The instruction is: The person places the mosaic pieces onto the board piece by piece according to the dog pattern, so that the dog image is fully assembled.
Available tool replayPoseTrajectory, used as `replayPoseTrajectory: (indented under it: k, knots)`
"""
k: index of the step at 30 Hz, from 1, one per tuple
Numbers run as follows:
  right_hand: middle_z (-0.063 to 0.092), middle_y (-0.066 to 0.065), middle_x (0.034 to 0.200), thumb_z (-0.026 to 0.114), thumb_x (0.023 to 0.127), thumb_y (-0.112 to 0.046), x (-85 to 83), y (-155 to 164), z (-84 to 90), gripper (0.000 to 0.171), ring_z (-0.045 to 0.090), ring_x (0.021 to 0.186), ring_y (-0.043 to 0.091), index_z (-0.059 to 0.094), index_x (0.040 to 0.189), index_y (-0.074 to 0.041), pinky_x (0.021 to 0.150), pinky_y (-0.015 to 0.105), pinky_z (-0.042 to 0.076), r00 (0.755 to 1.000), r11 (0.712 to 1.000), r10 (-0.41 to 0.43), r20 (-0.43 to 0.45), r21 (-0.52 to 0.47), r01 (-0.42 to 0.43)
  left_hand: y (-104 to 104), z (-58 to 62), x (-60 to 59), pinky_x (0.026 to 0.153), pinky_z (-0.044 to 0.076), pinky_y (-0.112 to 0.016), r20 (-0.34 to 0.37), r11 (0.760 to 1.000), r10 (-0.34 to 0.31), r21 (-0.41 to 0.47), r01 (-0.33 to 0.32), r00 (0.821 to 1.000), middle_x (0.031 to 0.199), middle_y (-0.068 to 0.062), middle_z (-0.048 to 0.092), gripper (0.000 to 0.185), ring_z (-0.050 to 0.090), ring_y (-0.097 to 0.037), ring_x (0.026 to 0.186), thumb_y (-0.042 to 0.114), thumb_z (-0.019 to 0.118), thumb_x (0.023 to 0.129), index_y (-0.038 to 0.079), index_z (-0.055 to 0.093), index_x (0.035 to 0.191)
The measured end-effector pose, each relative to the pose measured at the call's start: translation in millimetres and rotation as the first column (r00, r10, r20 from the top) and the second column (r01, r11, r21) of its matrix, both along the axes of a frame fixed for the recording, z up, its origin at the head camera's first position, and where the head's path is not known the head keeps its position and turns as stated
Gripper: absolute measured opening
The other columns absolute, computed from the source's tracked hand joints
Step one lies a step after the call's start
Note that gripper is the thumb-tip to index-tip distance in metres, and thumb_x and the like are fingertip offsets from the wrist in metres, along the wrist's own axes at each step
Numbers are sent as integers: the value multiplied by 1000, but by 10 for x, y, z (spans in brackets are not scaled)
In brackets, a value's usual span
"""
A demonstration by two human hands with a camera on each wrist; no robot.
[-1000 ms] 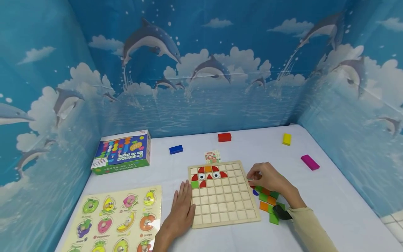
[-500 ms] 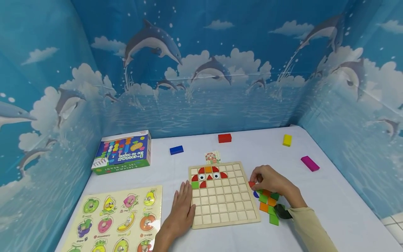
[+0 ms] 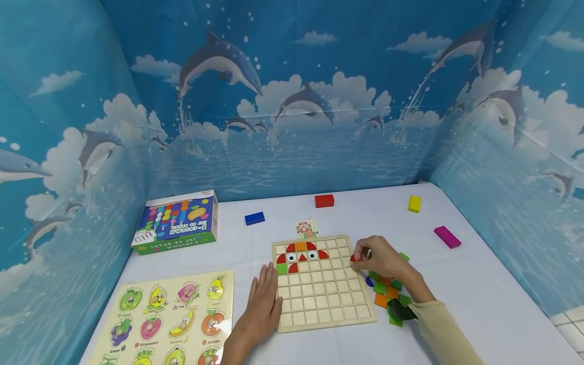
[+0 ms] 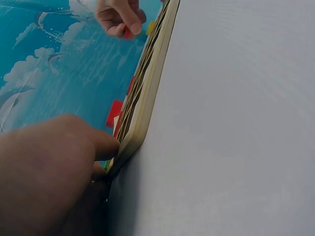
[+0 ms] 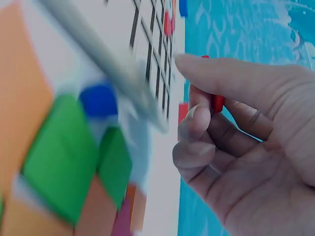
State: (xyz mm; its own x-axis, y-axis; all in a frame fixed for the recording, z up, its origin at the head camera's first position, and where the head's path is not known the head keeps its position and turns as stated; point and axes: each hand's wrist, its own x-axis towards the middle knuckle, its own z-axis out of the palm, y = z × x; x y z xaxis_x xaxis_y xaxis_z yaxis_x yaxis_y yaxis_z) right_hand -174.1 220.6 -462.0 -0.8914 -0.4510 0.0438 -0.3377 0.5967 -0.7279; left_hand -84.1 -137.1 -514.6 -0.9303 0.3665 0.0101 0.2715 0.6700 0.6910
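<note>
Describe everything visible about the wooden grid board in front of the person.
The square pale wooden grid board lies flat on the white table, divided into small square cells. Red, orange and green tiles and two eye tiles fill part of its top rows; the rest is bare. The left hand rests flat against its left edge. The right hand pinches a small red piece at its right edge.

Even, bright, diffuse light is seen in the head view, with only soft shadows cast; the backdrop walls are bowed by wide-angle distortion toward 3 and 9 o'clock. In the right wrist view the near coloured tiles point(image 5: 64, 157) are heavily blurred from 7 to 11 o'clock. No glare is noted.
</note>
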Motion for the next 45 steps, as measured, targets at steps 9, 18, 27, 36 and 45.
replayPoseTrajectory:
  k: [9,18,27,36,45]
  knots:
    - [81,0,95,81,95,-3,-39,-381,-7,6,67,82,8,84,97,-7,72,25,59,996,991,91,-4,-94,-91,-19,-2,19,134,-10,-48,-29,998,-13,56,14,999,179,-24,11,69,1,-42,167,18,49,113,-7,18,169]
    - [75,-3,80,85,91,-2,-109,-720,-104,12,63,69,6,83,103,-2,66,24,57,991,982,125,-37,-138,-129,13,32,17,133,1,-62,-3,1000,-3,8,3,1000,180,-21,10,69,1,-39,167,15,50,112,-6,18,169]
    - [74,-8,78,89,88,-4,-114,-821,-200,11,58,66,1,83,81,-11,59,21,53,994,998,51,-95,-42,-55,-11,-68,21,132,-14,-38,-73,998,-17,67,22,997,179,-23,12,68,2,-40,167,19,47,114,-6,17,169]
    - [69,-6,71,92,82,0,-99,-803,-157,17,55,65,2,79,76,-9,59,21,52,994,997,77,-82,-16,-78,-11,-68,6,126,-19,-22,-51,1000,-1,21,2,999,180,-18,10,70,3,-39,167,18,50,113,-4,17,170]
    - [65,-8,68,91,84,0,-77,-837,-167,19,55,67,5,78,75,-10,58,22,53,997,998,56,-59,15,-55,-1,-2,18,134,-5,-51,-38,998,1,55,1,999,179,-23,12,68,4,-42,167,14,50,112,-8,19,168]
